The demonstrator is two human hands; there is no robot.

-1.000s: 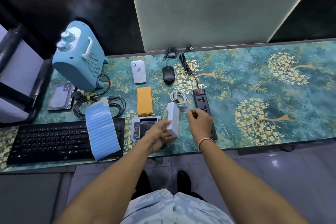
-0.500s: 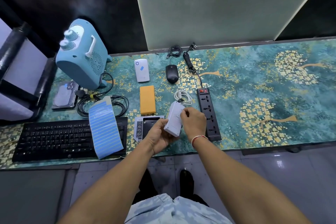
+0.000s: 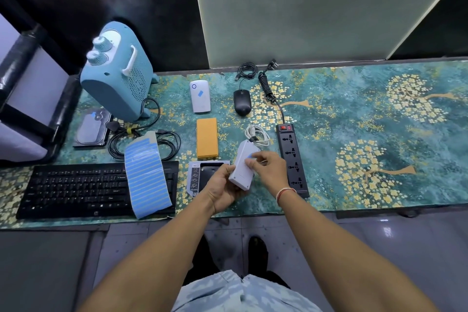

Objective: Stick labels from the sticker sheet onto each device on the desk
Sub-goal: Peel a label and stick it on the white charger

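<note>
A blue label (image 3: 250, 155) is being pressed onto the white adapter (image 3: 242, 164), which is held tilted above the desk's near edge. The adapter is gripped from below by the left hand (image 3: 220, 186), fingers curled round it — probably to steady its face — while the right hand (image 3: 266, 167) has its fingertips bent onto the label. The sticker sheet (image 3: 147, 176) is draped over the keyboard (image 3: 76, 186), kept within reach. Other devices are spread over a teal floral desk (image 3: 379, 134), backed by a pale panel (image 3: 316, 7) and dark wall.
</note>
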